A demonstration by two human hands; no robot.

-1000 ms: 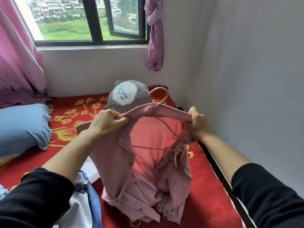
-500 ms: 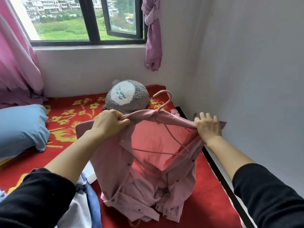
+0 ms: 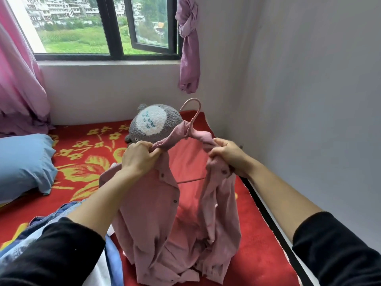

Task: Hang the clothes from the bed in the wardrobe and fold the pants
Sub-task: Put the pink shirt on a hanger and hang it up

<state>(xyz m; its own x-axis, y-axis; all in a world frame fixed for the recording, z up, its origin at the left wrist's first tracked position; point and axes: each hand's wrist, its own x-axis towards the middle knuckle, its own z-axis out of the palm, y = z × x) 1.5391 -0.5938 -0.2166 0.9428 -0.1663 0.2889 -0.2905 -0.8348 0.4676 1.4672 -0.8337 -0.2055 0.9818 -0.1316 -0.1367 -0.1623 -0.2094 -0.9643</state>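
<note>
Pink shirt [image 3: 156, 213] on hanger [image 3: 192, 118]: my left hand [image 3: 140, 157], right hand [image 3: 228, 155] grip collar, hook at 12 o'clock, hem on bed [image 3: 257, 234].

No readable text, label, brand or number anywhere — the plush toy [image 3: 153, 122] bears only teal crescent marks.

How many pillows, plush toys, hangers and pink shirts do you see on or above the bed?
Light blue fabric pillow: 1
Grey and white round plush toy: 1
Thin pink hanger: 1
Pink buttoned shirt: 1
Total: 4
</note>
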